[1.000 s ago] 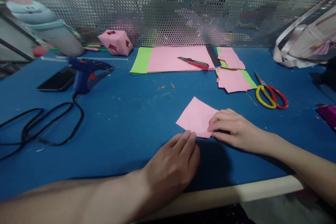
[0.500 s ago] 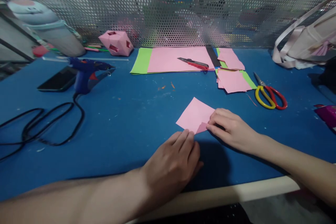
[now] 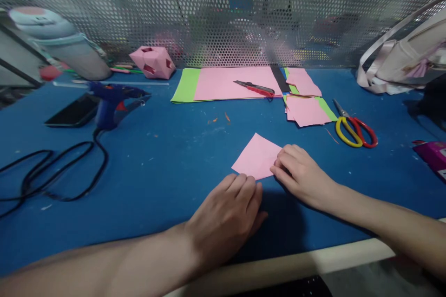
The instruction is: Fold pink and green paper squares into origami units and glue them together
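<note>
Our left hand (image 3: 228,211) rests its curled fingertips on the near edge of a small, four-sided pink paper sheet (image 3: 255,157), just right of the frame's centre; whether it grips, we cannot tell. Our right hand (image 3: 298,174) pinches the sheet's right corner. Uneven pressure could skew or crease it. Right of the frame, yellow-and-red-handled metal scissors (image 3: 354,129) lie on the blue counter (image 3: 167,148).

Room lies left of paper (image 3: 255,157) (cord (image 3: 106,158) blocks beyond)

No writing can be read; any print on the purple item (image 3: 431,155) toward the bench's (image 3: 167,148) right edge is too small.
</note>
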`<state>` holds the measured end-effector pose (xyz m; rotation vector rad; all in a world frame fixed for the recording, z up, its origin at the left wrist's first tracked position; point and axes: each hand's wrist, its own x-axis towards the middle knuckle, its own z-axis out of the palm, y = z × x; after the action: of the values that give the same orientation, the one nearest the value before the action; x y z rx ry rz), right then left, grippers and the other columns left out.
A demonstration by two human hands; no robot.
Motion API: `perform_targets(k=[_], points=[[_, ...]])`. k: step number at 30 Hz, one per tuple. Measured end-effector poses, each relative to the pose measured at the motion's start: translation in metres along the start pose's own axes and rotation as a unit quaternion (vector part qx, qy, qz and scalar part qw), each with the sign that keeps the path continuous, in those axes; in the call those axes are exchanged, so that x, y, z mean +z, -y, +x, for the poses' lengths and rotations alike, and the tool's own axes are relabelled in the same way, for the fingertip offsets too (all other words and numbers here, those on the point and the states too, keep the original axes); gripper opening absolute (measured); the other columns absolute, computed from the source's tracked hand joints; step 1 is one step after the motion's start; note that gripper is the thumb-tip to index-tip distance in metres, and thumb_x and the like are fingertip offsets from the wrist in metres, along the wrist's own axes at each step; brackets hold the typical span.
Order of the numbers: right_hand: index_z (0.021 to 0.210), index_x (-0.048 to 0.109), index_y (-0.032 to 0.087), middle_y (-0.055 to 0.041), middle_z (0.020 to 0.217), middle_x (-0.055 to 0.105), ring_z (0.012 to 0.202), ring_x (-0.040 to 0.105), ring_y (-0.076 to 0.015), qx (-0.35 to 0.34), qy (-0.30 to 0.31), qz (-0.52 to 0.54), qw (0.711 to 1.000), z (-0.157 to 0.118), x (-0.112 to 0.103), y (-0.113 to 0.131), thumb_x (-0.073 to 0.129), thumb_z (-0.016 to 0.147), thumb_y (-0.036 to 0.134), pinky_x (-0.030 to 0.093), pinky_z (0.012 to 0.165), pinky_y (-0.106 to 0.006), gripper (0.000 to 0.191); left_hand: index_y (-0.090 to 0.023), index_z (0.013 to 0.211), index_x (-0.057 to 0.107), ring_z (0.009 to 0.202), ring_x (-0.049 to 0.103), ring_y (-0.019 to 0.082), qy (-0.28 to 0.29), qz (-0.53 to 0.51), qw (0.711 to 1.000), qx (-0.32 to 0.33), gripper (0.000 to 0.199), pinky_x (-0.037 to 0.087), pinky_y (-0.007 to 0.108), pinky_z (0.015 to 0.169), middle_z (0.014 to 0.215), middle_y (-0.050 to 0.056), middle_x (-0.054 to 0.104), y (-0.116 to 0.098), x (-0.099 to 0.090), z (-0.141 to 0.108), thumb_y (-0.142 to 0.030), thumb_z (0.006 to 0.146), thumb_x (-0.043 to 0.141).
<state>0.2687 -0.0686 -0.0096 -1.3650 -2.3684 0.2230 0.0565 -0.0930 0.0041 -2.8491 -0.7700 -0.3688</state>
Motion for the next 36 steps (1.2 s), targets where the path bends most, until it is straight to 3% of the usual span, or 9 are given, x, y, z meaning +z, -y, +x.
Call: perform_targets(k=[4,15,27,36], points=[[0.077,0.053,0.016,-0.0053,0.084,0.055,0.081,0.045,-0.0177,0.013,0.003,-0.006,1.000,0.000,0.000,0.000,0.045,0.093,0.026,0.035,0.075,-0.032,0.021,-0.002,0.109,0.060,0.087,0.059,0.028,0.023,-0.006,1.000,-0.002,0.036,0.052,0.043,0.075,0.093,0.015,0.063,0.001,0.000,0.002,-0.030,0.087,0.051],[0.077,0.054,0.016,-0.0059,0.083,0.054,0.081,0.045,-0.0178,0.013,0.001,-0.019,1.000,0.002,0.002,-0.001,0.045,0.093,0.026,0.034,0.074,-0.032,0.021,0.000,0.102,0.062,0.087,0.059,0.029,-0.024,0.007,1.000,0.014,0.033,0.051,0.043,0.075,0.088,0.017,0.063,-0.001,0.003,0.000,-0.028,0.087,0.052],[0.078,0.053,0.016,-0.0058,0.084,0.054,0.081,0.045,-0.0178,0.016,0.011,-0.036,0.999,0.004,0.002,0.000,0.043,0.093,0.026,0.035,0.075,-0.032,0.021,-0.003,0.114,0.056,0.086,0.054,0.027,0.059,-0.016,0.998,-0.013,0.039,0.048,0.041,0.076,0.096,0.014,0.060,0.003,0.002,0.003,-0.032,0.089,0.047],[0.076,0.052,0.016,-0.0055,0.082,0.054,0.079,0.045,-0.0169,0.010,0.011,-0.043,0.999,0.004,0.001,0.000,0.045,0.092,0.025,0.035,0.073,-0.031,0.020,-0.009,0.128,0.045,0.088,0.052,0.026,0.138,-0.052,0.988,-0.053,0.053,0.044,0.042,0.075,0.099,0.011,0.058,0.007,0.000,0.015,-0.047,0.091,0.040]])
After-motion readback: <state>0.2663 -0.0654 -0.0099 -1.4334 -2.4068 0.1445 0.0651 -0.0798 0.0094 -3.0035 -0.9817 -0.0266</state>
